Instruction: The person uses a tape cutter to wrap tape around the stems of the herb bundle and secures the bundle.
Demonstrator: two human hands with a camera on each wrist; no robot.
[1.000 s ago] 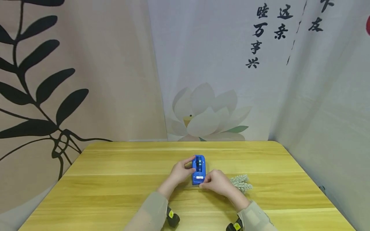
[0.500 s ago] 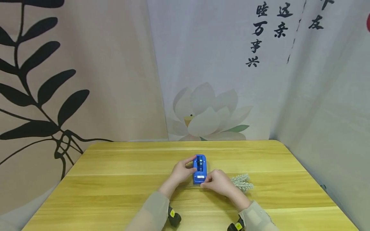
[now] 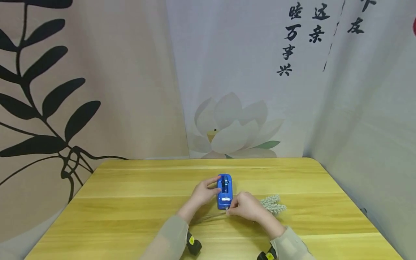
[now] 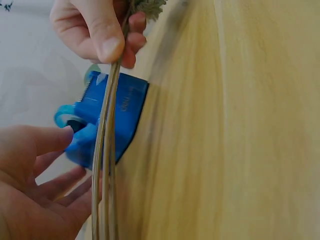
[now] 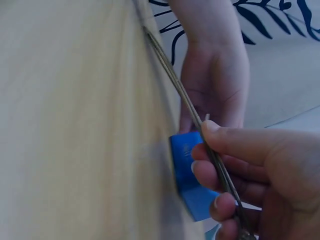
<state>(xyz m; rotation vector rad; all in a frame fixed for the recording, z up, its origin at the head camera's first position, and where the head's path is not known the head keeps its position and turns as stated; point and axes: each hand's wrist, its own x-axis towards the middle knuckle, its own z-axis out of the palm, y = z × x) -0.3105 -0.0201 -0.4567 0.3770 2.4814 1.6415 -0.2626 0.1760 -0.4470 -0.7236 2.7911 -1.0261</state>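
A blue tape dispenser [image 3: 224,200] stands on the table with its cutter end toward me. My left hand [image 3: 202,194] holds it from the left, thumb near the roll and fingers along its side in the left wrist view. My right hand [image 3: 245,206] pinches a bunch of thin brown stems [image 4: 111,125] just in front of the cutter end. Their pale green dried flower heads [image 3: 273,205] stick out to the right, behind that hand. A small clear bit of tape [image 4: 100,78] shows at the cutter edge. The stems cross in front of the dispenser [image 5: 187,150].
The wooden table [image 3: 130,202] has rounded far corners. Behind it hangs a curtain [image 3: 136,90] printed with leaves, a lotus and writing. Black wrist cameras [image 3: 194,246] with yellow marks sit below both sleeves.
The stems have come down toward me and now show to the left, in front of the dispenser. The right hand has shifted slightly; the left keeps its hold.
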